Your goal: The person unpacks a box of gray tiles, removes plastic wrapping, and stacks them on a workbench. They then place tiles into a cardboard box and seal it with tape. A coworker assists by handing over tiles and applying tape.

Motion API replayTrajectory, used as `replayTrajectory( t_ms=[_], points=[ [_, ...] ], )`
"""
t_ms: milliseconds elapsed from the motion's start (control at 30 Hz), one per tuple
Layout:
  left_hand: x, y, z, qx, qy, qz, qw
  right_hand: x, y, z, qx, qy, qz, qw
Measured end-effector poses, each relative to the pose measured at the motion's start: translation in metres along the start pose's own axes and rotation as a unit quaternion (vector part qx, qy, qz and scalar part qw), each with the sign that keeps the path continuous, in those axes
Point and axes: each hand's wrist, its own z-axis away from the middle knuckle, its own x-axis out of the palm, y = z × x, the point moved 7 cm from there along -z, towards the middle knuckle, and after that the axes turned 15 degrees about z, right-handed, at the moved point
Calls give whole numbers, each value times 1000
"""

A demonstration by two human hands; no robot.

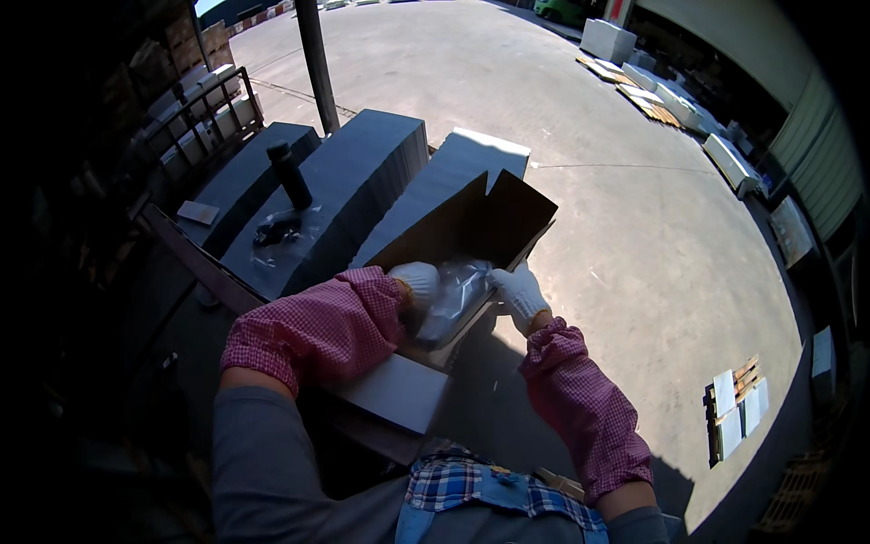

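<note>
An open brown cardboard box (489,218), long and narrow, rests tilted in front of me with its flaps up. Inside lies a clear plastic bag (456,292) whose contents I cannot make out. My left hand (417,283), in a white knit glove, reaches into the box against the bag; its fingers are hidden. On the right side, my right hand (521,292), gloved the same way, is closed on the box's edge with its thumb over the inner side.
Grey stacks of flat pieces (367,150) stand behind the box. On them are a dark bottle (290,177) and crumpled clear plastic (285,238) with something black. A pale panel (397,390) lies close to me; a post (317,68) rises beyond. Pallets with white slabs (736,412) lie at right.
</note>
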Motion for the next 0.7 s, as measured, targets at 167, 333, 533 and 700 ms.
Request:
replayTrajectory(
  t_ms=[167, 333, 533, 700],
  points=[
    [-85, 7, 25, 47, 315, -16, 948, 17, 4, 18, -8, -71, -312, 947],
    [-117, 22, 40, 137, 372, -155, 905, 31, 19, 14, -165, 17, 218, 962],
    [-146, 31, 93, 277, 435, -221, 828, -47, -106, 85, -134, 264, 376, 878],
    [-177, 49, 103, 352, 549, -191, 733, -65, -150, 17, -347, 347, 367, 790]
  ],
)
